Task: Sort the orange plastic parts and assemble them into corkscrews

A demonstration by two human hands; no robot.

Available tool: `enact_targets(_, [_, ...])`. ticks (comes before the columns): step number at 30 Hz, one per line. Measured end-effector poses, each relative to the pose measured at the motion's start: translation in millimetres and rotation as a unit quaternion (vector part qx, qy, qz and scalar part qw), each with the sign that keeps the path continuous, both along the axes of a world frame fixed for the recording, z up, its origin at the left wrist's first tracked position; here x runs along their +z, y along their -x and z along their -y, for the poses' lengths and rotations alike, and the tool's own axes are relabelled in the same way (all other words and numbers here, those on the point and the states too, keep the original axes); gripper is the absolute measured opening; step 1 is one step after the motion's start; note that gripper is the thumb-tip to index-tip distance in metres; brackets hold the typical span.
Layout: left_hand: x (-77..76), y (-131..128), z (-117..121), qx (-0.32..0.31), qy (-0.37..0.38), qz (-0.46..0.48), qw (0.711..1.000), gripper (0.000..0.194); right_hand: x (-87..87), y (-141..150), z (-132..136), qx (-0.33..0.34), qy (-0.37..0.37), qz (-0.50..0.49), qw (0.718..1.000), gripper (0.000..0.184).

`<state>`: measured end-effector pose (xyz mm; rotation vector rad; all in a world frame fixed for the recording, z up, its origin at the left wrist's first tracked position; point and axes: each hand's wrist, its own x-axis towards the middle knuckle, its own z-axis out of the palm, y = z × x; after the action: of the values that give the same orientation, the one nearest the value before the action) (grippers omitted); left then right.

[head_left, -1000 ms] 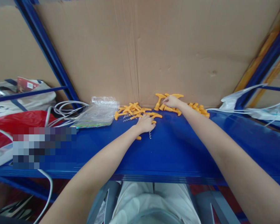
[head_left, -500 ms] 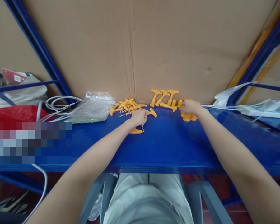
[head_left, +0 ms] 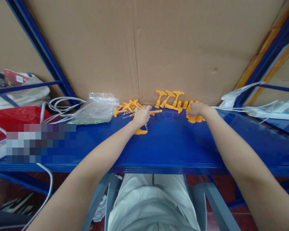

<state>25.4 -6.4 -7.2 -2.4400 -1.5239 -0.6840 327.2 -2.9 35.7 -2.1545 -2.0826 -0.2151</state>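
Observation:
My left hand (head_left: 141, 116) lies on the blue shelf (head_left: 178, 144) with its fingers stretched onto a loose pile of orange T-shaped corkscrew handles (head_left: 127, 107). Under its wrist lies one orange corkscrew (head_left: 141, 131) with a bare metal spiral. My right hand (head_left: 196, 109) rests, fingers curled, on a second heap of orange pieces (head_left: 195, 119) and seems to pinch one of them. Three orange handles (head_left: 169, 98) lean upright against the cardboard between the two hands.
A cardboard sheet (head_left: 159, 48) backs the shelf. A clear plastic bag (head_left: 96, 109), white cables (head_left: 60, 107) and a red bag (head_left: 19, 117) lie to the left. White plastic bags (head_left: 238, 96) sit at the right beside a blue upright.
My right hand moved from the upright handles rightward onto the right heap. My left hand slid forward from the lone corkscrew into the left pile.

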Motion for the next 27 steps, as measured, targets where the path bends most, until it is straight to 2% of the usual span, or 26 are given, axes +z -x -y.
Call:
enact_targets(3, [-1.2,-0.6,-2.5,-0.008,-0.019,0.006,1.000,0.019,0.9,5.7,2.6,-0.036,0.051,0.028,0.998,0.019])
enact_targets(8, [-2.0,-1.5,-10.2,-0.037,-0.060,0.086,0.994,0.013,7.5,24.0,16.9,-0.043,0.010,0.034,0.998,0.010])
enact_targets(13, [0.2,-0.6,-15.2,-0.071,-0.088,0.171,0.979,0.008,9.8,39.6,25.9,0.008,-0.003,0.031,0.999,0.013])
enact_targets(19, [1.9,-0.2,-13.6,-0.097,-0.129,0.169,0.972,0.013,3.7,65.1,29.8,0.082,-0.001,0.000,0.997,0.012])
enact_targets(24, [-6.1,-1.3,-17.3,-0.093,-0.066,0.127,0.985,0.022,-6.9,72.1,24.5,0.111,-0.005,-0.066,0.992,0.031])
enact_targets(27, [-12.9,-2.5,-19.5,-0.122,-0.006,0.084,0.989,0.021,-13.2,67.0,18.3,0.149,0.002,-0.099,0.984,0.027])
